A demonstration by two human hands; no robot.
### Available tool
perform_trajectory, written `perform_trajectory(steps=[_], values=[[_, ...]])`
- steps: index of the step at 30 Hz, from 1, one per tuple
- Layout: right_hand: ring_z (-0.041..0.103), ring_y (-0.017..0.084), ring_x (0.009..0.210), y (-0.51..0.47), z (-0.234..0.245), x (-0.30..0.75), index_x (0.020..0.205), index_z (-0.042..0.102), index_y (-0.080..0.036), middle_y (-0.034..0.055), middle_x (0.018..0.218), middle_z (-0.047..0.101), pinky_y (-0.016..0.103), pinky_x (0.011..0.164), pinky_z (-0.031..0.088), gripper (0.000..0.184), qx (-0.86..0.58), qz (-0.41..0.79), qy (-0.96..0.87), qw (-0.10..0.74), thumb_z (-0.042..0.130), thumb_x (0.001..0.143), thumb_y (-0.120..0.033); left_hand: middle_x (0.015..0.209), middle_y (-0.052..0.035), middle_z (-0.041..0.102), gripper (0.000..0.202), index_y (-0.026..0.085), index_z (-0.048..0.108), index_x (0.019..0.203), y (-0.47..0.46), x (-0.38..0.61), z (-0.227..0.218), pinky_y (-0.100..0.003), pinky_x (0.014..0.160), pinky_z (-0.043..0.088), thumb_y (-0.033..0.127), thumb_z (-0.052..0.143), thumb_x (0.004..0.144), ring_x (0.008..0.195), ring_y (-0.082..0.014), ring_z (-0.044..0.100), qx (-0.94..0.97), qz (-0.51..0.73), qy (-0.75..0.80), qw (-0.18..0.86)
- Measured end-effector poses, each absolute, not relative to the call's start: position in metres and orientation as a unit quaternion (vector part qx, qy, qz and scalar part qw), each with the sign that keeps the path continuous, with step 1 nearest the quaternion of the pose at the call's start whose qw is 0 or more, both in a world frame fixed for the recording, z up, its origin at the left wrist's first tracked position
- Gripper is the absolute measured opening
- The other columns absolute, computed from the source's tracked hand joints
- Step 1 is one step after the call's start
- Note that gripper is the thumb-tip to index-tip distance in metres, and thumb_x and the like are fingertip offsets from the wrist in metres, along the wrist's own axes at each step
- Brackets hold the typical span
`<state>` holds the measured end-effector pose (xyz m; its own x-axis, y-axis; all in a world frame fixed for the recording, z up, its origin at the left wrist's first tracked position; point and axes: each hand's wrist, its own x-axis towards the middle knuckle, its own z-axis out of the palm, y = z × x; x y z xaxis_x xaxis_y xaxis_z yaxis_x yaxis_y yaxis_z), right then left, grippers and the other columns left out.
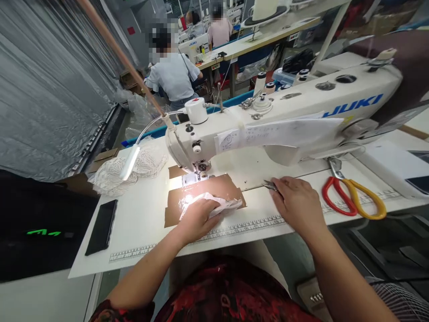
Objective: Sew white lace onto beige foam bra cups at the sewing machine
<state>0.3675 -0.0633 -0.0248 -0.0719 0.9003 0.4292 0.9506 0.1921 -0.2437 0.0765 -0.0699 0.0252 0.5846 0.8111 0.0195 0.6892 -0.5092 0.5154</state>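
Note:
My left hand (200, 219) is closed on a piece of thin white fabric (231, 206), in front of the needle area of the white sewing machine (241, 138). The fabric lies on brown tape (221, 184) stuck to the machine bed. To the right, my right hand (298, 203) grips small metal thread snips (271, 185), their blades pointing left toward the fabric. The handles are hidden in my palm. Scissors with one red and one yellow handle (367, 201) lie to the right of that hand.
A ruler strip (248, 226) runs along the table's front edge. At the left are a dark phone (101, 227), a bundle of white lace trim (134, 167) and a small lamp (130, 162). Thread cones (260, 81) stand behind the machine. People (174, 76) sit at machines beyond.

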Motion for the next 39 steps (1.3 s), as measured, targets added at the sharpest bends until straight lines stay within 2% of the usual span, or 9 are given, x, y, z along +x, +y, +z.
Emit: perform_trajectory(steps=[3,6,9,14,17,20,24,35,39], values=[[0.056,0.033,0.107,-0.063,-0.022,0.350,0.113,0.064,-0.014,0.0173,0.113,0.063,0.051,0.091,0.046,0.035,-0.575,0.011,-0.745,0.338,0.046,0.090,-0.032,0.101,-0.0061,0.065,0.028,0.021,0.052,0.115,-0.089,0.061,0.016,-0.032,0.076,0.046,0.028,0.050,0.089,0.088,-0.0195,0.059,0.818,0.193,0.476,0.257],[0.063,0.022,0.090,-0.072,-0.013,0.318,0.112,0.062,-0.021,0.0094,0.106,0.066,0.038,0.082,0.052,0.029,-0.507,0.204,-0.729,0.412,0.051,0.090,-0.033,0.105,-0.0063,0.064,0.035,0.021,0.048,0.123,-0.101,0.053,0.005,-0.031,0.079,0.047,0.026,0.051,0.088,0.090,-0.0183,0.059,0.795,0.249,0.485,0.267],[0.065,0.018,0.086,-0.079,-0.006,0.284,0.108,0.063,-0.023,0.0055,0.103,0.068,0.031,0.077,0.054,0.024,-0.432,0.341,-0.727,0.410,0.055,0.088,-0.034,0.110,-0.0066,0.063,0.040,0.023,0.045,0.128,-0.107,0.048,-0.005,-0.031,0.080,0.048,0.026,0.051,0.088,0.092,-0.0176,0.060,0.773,0.290,0.490,0.282],[0.064,0.020,0.096,-0.083,-0.007,0.251,0.105,0.063,-0.025,0.0056,0.108,0.068,0.035,0.084,0.053,0.020,-0.391,0.322,-0.751,0.424,0.055,0.087,-0.030,0.124,-0.0073,0.057,0.045,0.025,0.039,0.132,-0.111,0.040,-0.014,-0.032,0.087,0.048,0.025,0.052,0.089,0.099,-0.0168,0.059,0.735,0.360,0.483,0.311],[0.064,0.022,0.096,-0.085,-0.008,0.243,0.109,0.063,-0.027,0.0070,0.111,0.066,0.037,0.083,0.052,0.024,-0.409,0.292,-0.748,0.433,0.054,0.087,-0.030,0.108,-0.0056,0.061,0.050,0.025,0.033,0.136,-0.112,0.038,-0.017,-0.028,0.075,0.050,0.025,0.050,0.090,0.084,-0.0140,0.060,0.718,0.387,0.471,0.335],[0.061,0.022,0.098,-0.085,-0.002,0.237,0.091,0.067,-0.025,0.0069,0.110,0.063,0.036,0.082,0.050,0.015,-0.355,0.332,-0.776,0.403,0.053,0.087,-0.029,0.102,-0.0054,0.062,0.051,0.025,0.031,0.137,-0.112,0.039,-0.016,-0.029,0.073,0.049,0.023,0.050,0.090,0.080,-0.0140,0.058,0.726,0.403,0.450,0.329],[0.057,0.019,0.081,-0.082,0.007,0.231,0.073,0.063,-0.021,0.0049,0.088,0.061,0.032,0.070,0.048,0.022,-0.331,0.420,-0.759,0.372,0.052,0.089,-0.032,0.112,-0.0075,0.059,0.041,0.026,0.044,0.130,-0.111,0.040,-0.010,-0.033,0.086,0.047,0.020,0.050,0.089,0.098,-0.0183,0.057,0.771,0.392,0.410,0.290],[0.050,0.013,0.058,-0.076,0.000,0.238,0.067,0.064,-0.017,-0.0007,0.062,0.054,0.026,0.055,0.041,0.043,-0.361,0.557,-0.667,0.338,0.047,0.091,-0.048,0.088,-0.0035,0.060,0.018,0.018,0.061,0.093,-0.112,0.029,0.004,-0.027,0.075,0.045,0.033,0.052,0.089,0.082,-0.0158,0.055,0.674,0.386,0.449,0.442],[0.061,0.017,0.072,-0.077,-0.005,0.240,0.072,0.070,-0.019,0.0014,0.071,0.066,0.030,0.068,0.049,0.036,-0.398,0.555,-0.597,0.421,0.054,0.088,-0.047,0.102,-0.0059,0.059,0.021,0.016,0.061,0.085,-0.110,0.025,0.008,-0.029,0.085,0.044,0.036,0.054,0.088,0.095,-0.0185,0.055,0.634,0.431,0.429,0.477]])
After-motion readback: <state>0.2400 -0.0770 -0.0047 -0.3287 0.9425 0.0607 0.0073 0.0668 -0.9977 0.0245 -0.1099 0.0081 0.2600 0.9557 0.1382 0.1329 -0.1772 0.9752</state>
